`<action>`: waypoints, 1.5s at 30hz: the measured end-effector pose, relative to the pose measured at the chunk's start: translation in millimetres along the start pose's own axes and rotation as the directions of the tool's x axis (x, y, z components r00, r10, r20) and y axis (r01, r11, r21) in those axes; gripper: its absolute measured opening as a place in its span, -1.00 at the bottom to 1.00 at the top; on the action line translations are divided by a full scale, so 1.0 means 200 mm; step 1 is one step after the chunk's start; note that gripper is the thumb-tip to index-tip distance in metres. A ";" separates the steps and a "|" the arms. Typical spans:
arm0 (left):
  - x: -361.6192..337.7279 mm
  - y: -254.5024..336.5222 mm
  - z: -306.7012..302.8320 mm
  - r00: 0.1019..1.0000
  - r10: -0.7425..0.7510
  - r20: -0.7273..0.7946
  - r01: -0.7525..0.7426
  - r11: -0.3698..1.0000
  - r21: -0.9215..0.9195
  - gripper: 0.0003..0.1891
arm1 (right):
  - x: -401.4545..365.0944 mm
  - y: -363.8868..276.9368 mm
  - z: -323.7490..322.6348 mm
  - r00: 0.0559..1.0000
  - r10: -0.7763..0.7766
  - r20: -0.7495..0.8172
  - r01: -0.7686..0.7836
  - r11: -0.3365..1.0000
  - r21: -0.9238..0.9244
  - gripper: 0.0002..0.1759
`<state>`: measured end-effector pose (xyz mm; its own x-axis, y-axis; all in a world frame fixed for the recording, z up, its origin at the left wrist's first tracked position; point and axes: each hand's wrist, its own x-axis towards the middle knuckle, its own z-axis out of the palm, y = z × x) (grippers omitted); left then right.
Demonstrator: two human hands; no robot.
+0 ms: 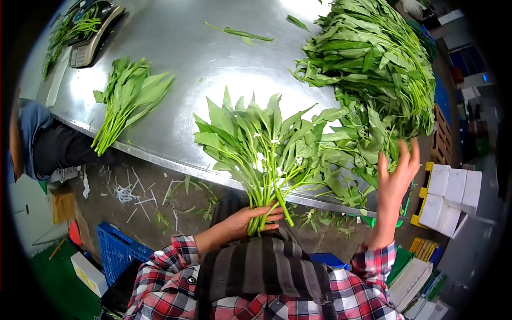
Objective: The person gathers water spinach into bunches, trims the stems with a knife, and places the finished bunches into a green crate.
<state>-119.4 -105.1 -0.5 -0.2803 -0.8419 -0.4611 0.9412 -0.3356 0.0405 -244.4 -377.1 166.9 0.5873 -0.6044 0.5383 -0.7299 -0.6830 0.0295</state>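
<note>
My left hand (250, 220) is closed round the stems of a bunch of water spinach (250, 144), low at the table's front edge. The leaves fan out over the metal table, away from me. My right hand (397, 168) is raised at the right with fingers apart and nothing in it. It is nearest to loose leafy stems (352, 154) below a large heap of water spinach (373, 53). To the left, a smaller bunch (128, 98) lies by itself on the table, its stems reaching over the edge.
A scale (93, 40) with greens on it stands at the far left of the metal table (181, 69). Another person's dark-clothed leg (66, 146) is at the left edge. White boxes (448, 194) are stacked at right; a blue crate (120, 250) sits on the littered floor.
</note>
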 end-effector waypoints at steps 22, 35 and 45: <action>-0.11 0.49 0.18 0.675 0.679 -0.289 0.638 -0.339 0.691 -0.68 | -0.59 -0.77 0.26 0.041 -0.510 0.859 -0.953 -0.279 -0.120 -0.59; -0.15 0.05 0.02 0.988 0.096 -0.123 -0.073 0.981 0.182 -0.50 | -0.64 -0.65 0.31 0.062 -0.486 0.872 -0.954 0.228 0.195 -0.50; -0.14 0.05 0.12 0.966 0.212 -0.149 -0.124 0.883 0.453 -0.60 | -0.68 -0.62 0.36 0.173 -0.211 0.962 -0.974 -0.178 0.137 -0.77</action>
<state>-107.4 -94.8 35.0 -0.0434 -0.8213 -0.5688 0.7804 -0.3834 0.4940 -207.6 -239.5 29.6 0.5922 -0.3554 -0.7232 -0.3946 0.6546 -0.6449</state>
